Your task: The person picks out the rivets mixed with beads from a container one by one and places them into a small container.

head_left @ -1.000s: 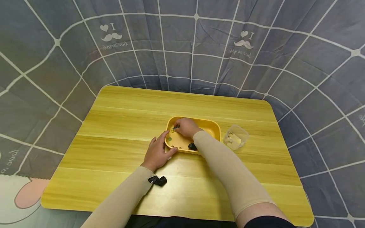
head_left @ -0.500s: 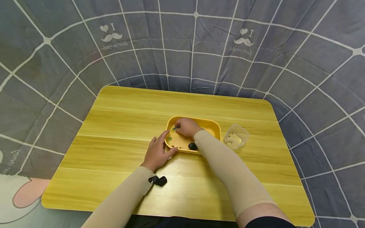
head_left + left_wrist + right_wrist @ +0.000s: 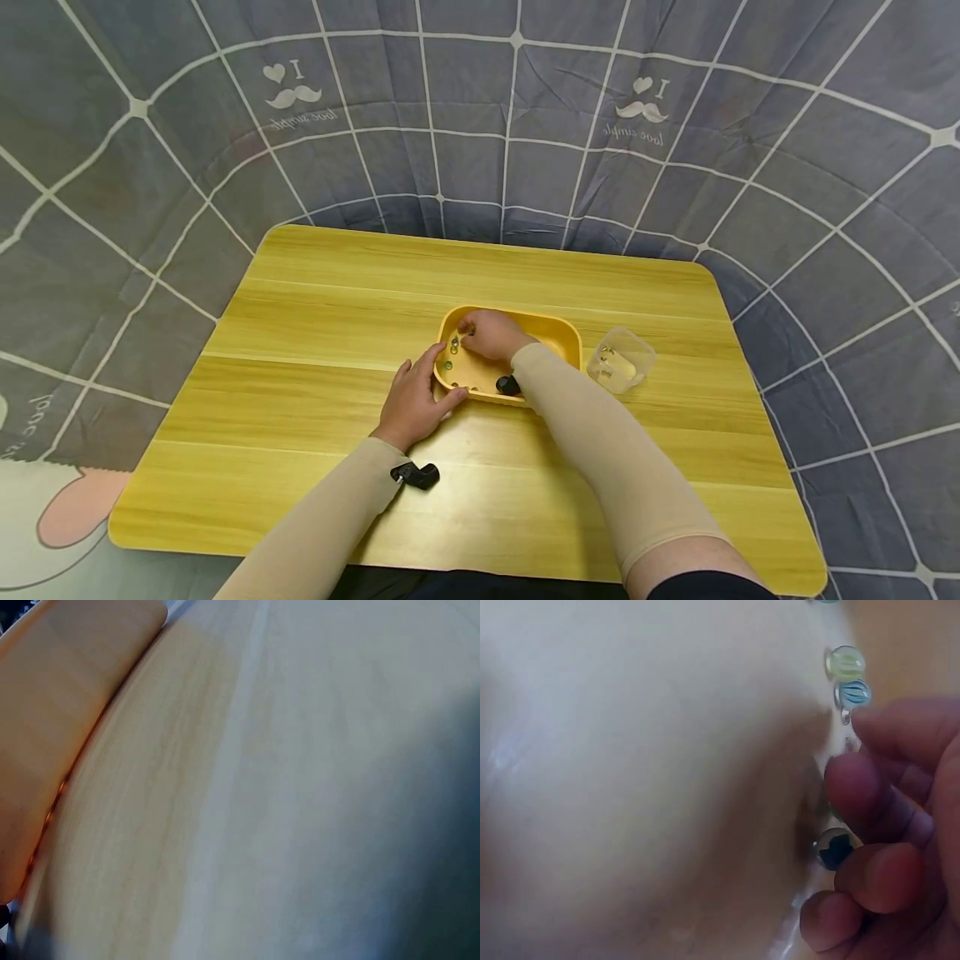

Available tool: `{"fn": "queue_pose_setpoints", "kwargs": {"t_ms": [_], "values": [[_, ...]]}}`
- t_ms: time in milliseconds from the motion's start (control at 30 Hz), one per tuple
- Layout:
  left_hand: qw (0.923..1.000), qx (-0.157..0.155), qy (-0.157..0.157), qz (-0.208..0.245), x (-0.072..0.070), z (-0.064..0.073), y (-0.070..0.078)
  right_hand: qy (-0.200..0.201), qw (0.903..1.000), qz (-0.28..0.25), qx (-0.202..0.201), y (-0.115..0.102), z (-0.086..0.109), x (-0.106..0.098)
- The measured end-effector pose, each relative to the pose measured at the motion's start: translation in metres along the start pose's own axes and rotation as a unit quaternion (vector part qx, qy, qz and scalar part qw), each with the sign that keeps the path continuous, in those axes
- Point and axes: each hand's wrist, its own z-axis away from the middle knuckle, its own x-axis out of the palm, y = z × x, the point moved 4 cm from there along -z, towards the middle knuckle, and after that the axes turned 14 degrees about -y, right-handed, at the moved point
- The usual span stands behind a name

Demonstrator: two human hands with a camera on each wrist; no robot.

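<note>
My right hand [image 3: 491, 333] reaches inside a yellow tray [image 3: 540, 317] at its left end. In the right wrist view its curled fingers hold a clear glass marble with a dark blue-green core [image 3: 835, 849]. Just beyond the fingertips, a blue-striped marble [image 3: 853, 694] sits beside a yellow-green striped marble [image 3: 847, 663] along the tray wall. A green marble [image 3: 447, 365] lies nearer the tray's front. My left hand [image 3: 411, 407] rests at the tray's near left corner, thumb on the front rim and fingers extended along the left side. The left wrist view shows only the tray's outer wall [image 3: 67, 697] and tabletop.
To the right of the tray stands a clear plastic container [image 3: 621, 360] with a few small pieces at its bottom. Black wrist cameras [image 3: 415, 476] sit on both sleeved forearms. The wood-grain table [image 3: 337, 292] backs onto a grey checked curtain [image 3: 472, 92].
The right fingers have drawn slightly away from a marble at the tray's left side, which now shows beside the fingertips. The left hand, tray and container keep their places.
</note>
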Motion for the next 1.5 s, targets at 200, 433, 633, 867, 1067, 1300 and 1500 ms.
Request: {"fn": "queue_pose_setpoints", "kwargs": {"t_ms": [200, 433, 633, 867, 1067, 1300, 1500], "values": [[1.0000, 0.001, 0.005, 0.000, 0.001, 0.001, -0.002, -0.004, 0.9998, 0.004, -0.020, -0.005, -0.001, 0.000], [0.9999, 0.007, 0.013, 0.007, 0.003, 0.001, -0.002, -0.013, 0.9992, 0.026, -0.029, -0.007, -0.005, 0.003], [0.9999, 0.008, 0.011, 0.007, 0.002, 0.002, -0.001, -0.015, 0.9994, 0.027, -0.017, -0.004, -0.006, 0.005], [0.9999, 0.010, 0.011, 0.006, 0.002, 0.002, -0.002, -0.010, 0.9992, 0.032, -0.021, -0.006, -0.006, 0.005], [0.9999, 0.009, 0.011, 0.006, 0.002, 0.002, -0.003, -0.012, 0.9990, 0.033, -0.026, -0.006, -0.008, 0.007], [0.9998, 0.013, 0.015, 0.008, 0.003, 0.002, -0.004, -0.015, 0.9992, 0.029, -0.023, -0.005, -0.009, 0.009], [0.9998, 0.015, 0.012, 0.003, 0.003, 0.002, -0.004, -0.009, 0.9995, 0.018, -0.025, -0.006, -0.008, 0.010]]}}
